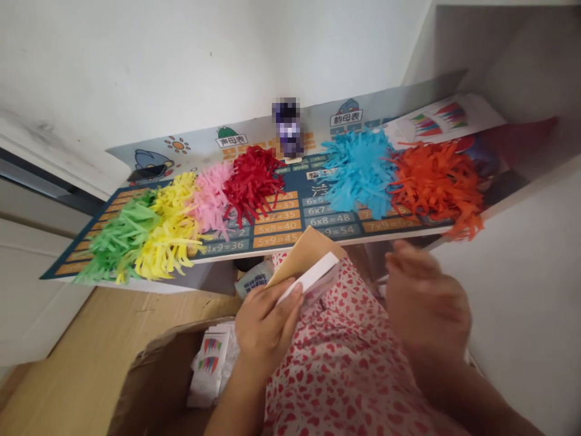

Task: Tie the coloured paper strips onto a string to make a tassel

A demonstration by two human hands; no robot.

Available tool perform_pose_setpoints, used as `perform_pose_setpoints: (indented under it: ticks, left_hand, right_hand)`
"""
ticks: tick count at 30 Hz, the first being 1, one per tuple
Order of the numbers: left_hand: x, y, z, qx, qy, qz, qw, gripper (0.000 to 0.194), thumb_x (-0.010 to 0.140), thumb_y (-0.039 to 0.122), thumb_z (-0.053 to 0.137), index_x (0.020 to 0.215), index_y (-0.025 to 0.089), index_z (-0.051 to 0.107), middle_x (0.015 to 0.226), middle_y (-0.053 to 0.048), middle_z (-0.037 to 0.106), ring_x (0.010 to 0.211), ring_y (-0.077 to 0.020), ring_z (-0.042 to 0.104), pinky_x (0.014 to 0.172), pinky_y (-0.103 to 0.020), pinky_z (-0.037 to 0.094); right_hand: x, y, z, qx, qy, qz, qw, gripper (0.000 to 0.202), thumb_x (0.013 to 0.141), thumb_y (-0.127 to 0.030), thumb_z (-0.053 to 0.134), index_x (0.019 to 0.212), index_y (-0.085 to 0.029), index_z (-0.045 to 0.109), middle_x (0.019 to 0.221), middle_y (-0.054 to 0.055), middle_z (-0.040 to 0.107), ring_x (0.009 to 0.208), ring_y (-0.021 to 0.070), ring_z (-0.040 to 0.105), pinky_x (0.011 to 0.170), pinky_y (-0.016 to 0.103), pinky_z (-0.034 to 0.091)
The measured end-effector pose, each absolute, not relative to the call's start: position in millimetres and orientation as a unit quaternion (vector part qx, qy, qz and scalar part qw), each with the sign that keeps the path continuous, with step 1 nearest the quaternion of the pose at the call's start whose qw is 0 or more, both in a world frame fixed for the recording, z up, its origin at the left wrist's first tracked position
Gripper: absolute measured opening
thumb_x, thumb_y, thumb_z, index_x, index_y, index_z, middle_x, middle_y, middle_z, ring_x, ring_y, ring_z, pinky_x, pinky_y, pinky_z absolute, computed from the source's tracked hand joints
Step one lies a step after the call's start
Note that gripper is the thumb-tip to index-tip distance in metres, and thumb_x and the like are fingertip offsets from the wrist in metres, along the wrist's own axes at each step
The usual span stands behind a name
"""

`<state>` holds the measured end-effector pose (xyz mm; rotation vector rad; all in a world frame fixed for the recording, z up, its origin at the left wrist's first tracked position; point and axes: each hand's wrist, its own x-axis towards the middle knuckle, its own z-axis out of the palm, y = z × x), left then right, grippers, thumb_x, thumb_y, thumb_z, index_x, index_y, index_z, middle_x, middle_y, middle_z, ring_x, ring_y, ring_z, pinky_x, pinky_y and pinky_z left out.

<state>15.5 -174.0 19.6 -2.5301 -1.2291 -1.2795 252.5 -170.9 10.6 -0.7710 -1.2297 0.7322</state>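
Observation:
My left hand (267, 324) is closed on a folded tan paper sheet (308, 248). A white strip (313, 275) lies along it under my thumb, and something clear like plastic film hangs below. To the right, my right hand (429, 297) is apart from the sheet, its fingers bent but smeared by motion; whether it holds anything I cannot tell. Fringed paper bunches lie on the printed table mat (318, 206) beyond my hands: green (122, 236), yellow (170, 236), pink (209, 197), red (254, 184), blue (361, 172) and orange (440, 184).
A cardboard box (149, 369) on the left holds printed white packets (211, 363). Another printed sheet (447, 118) lies at the back right, near a dark phone (490, 154)-like shape I cannot make out. A pixelated object (289, 127) stands against the wall; a dark phone-like slab (149, 173) lies left.

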Motion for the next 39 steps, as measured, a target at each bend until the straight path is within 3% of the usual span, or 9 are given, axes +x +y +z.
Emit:
perform_pose_setpoints:
  ticks: [3,5,7,14,19,25,30,39]
  left_hand:
    - [27,-174,12,-0.798,-0.423,-0.421,0.088,0.034,0.082,0.007,0.070,0.114,0.018,0.066,0.102,-0.011,0.075,0.092,-0.0197,0.072,0.081,-0.033,0.054]
    - [32,-174,8,-0.792,-0.431,-0.421,0.103,0.034,0.082,0.008,0.071,0.114,0.017,0.066,0.102,-0.012,0.075,0.091,-0.0200,0.072,0.080,-0.033,0.054]
    - [36,-174,6,-0.795,-0.429,-0.417,0.106,0.034,0.082,0.008,0.072,0.114,0.016,0.067,0.102,-0.012,0.075,0.092,-0.0204,0.072,0.081,-0.033,0.054]
    - [40,-177,10,-0.794,-0.430,-0.413,0.119,0.029,0.081,0.008,0.072,0.110,0.014,0.069,0.107,-0.015,0.074,0.095,-0.0220,0.072,0.081,-0.034,0.054]
    - [42,-178,11,-0.805,-0.410,-0.415,0.111,0.029,0.082,0.006,0.071,0.110,0.013,0.067,0.103,-0.012,0.076,0.091,-0.0203,0.073,0.083,-0.033,0.053]
    - [45,-179,14,-0.806,-0.412,-0.409,0.115,0.027,0.085,0.008,0.069,0.110,0.015,0.066,0.103,-0.011,0.076,0.090,-0.0196,0.074,0.082,-0.033,0.053]
    - [47,-180,15,-0.804,-0.410,-0.413,0.124,0.040,0.084,0.009,0.070,0.122,0.013,0.060,0.098,-0.011,0.077,0.084,-0.0189,0.074,0.081,-0.033,0.053]
    - [47,-179,15,-0.815,-0.401,-0.399,0.128,0.028,0.083,0.010,0.071,0.110,0.016,0.066,0.103,-0.014,0.074,0.090,-0.0208,0.071,0.079,-0.034,0.054]
  right_hand:
    - [222,-180,8,-0.308,-0.418,0.479,0.708,0.019,0.073,-0.034,0.081,0.086,-0.029,0.069,0.087,0.001,0.067,0.088,0.0187,0.063,0.083,0.035,0.050]
    - [203,-178,1,-0.355,-0.326,0.568,0.668,0.018,0.070,-0.030,0.082,0.075,-0.024,0.066,0.072,-0.002,0.065,0.068,0.0133,0.059,0.068,0.027,0.049]
    - [190,-173,-6,-0.385,-0.259,0.608,0.644,0.022,0.066,-0.028,0.083,0.070,-0.021,0.063,0.066,-0.004,0.062,0.061,0.0108,0.056,0.063,0.024,0.047]
    - [175,-171,-3,-0.360,-0.207,0.624,0.662,0.033,0.065,-0.023,0.084,0.086,-0.022,0.058,0.069,-0.006,0.066,0.063,0.0095,0.061,0.063,0.021,0.049]
    - [173,-171,-1,-0.375,-0.211,0.607,0.668,0.031,0.066,-0.023,0.083,0.081,-0.021,0.056,0.061,-0.007,0.062,0.052,0.0075,0.055,0.053,0.019,0.046]
    - [176,-169,-1,-0.394,-0.213,0.588,0.673,0.030,0.065,-0.022,0.082,0.079,-0.020,0.056,0.063,-0.005,0.064,0.053,0.0081,0.057,0.054,0.020,0.048]
    - [176,-168,3,-0.410,-0.213,0.581,0.670,0.030,0.065,-0.022,0.081,0.076,-0.020,0.054,0.062,-0.006,0.062,0.052,0.0082,0.057,0.054,0.020,0.049]
    - [179,-168,6,-0.421,-0.216,0.579,0.664,0.029,0.065,-0.022,0.080,0.076,-0.020,0.053,0.063,-0.006,0.061,0.055,0.0080,0.056,0.054,0.019,0.047]
